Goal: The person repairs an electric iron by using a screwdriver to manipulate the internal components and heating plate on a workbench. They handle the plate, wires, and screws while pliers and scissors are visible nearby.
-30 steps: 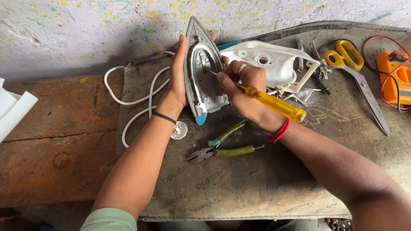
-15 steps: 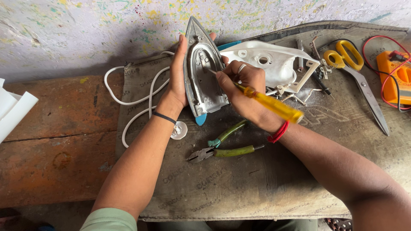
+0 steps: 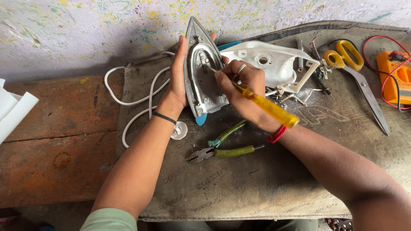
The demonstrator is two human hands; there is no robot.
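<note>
Centre of the frame: left hand (image 3: pixel 179 81) clasps the iron base (image 3: pixel 201 77), propped on edge on the bench (image 3: pixel 265 179). Just to its right, right hand (image 3: pixel 242 83) grips a yellow screwdriver (image 3: pixel 261 102), tip inside the base. Pliers (image 3: pixel 224 147) lie below.

Left hand (image 3: pixel 179 81) extended upright, fingers straight, palm pressed sideways in a supporting grip. Right hand (image 3: pixel 242 85) curled closed, wrist bent inward, forearm angled across.

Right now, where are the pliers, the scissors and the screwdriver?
pliers (image 3: pixel 227 150): head view, on a green handle.
scissors (image 3: pixel 342 57): head view, on the yellow handle loops.
screwdriver (image 3: pixel 267 105): head view, on its yellow handle.
</note>
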